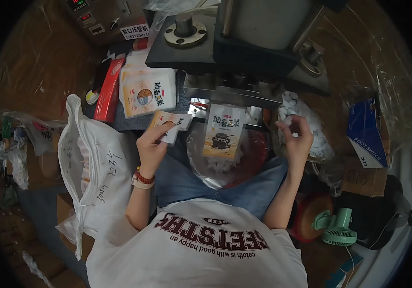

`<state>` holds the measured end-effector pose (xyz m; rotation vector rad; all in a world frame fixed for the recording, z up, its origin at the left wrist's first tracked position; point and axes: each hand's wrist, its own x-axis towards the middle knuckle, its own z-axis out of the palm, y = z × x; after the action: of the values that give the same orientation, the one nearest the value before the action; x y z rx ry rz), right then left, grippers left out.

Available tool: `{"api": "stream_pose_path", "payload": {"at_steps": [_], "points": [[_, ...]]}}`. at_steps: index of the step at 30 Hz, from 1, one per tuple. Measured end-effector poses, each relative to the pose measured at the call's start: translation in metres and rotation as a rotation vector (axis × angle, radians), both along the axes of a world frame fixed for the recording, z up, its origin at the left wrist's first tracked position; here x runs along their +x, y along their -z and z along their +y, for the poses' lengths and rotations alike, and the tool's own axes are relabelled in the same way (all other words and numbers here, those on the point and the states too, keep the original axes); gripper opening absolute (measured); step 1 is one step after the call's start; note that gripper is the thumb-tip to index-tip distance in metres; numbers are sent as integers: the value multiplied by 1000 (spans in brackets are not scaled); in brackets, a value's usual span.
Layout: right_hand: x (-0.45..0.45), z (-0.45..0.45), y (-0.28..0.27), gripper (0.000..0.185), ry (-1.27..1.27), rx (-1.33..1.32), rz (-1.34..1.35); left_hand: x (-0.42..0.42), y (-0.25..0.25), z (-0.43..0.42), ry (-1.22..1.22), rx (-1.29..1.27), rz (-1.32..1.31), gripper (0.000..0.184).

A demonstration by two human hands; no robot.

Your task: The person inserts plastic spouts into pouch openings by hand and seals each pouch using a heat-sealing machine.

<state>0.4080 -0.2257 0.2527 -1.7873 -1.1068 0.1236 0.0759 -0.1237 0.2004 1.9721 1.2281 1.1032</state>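
Note:
My left hand is closed on a printed white and orange pouch, left of the press. A similar pouch lies under the metal jaws of the press, its printed part sticking out toward me. My right hand has its thumb and fingertips pinched together beside a heap of small white pieces; what it holds is too small to make out. Below the pouch in the press, a round red-rimmed bowl lined with clear plastic sits at my lap with white pieces inside.
Stacked pouches lie at the left, near a red box. An open white sack stands left of my arm. To the right are a blue foot switch box and a green fan. Another person is at far left.

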Motion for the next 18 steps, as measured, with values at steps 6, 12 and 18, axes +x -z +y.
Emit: {"api": "stream_pose_path", "payload": {"at_steps": [6, 12, 18], "points": [[-87, 3, -7, 31, -520, 147, 53, 44, -29, -25, 332, 203, -41, 37], [-89, 3, -8, 37, -658, 146, 264, 54, -33, -28, 508, 44, -67, 24], [-58, 3, 2, 54, -123, 117, -117, 96, 5, -15, 443, -752, -282, 23]]}}
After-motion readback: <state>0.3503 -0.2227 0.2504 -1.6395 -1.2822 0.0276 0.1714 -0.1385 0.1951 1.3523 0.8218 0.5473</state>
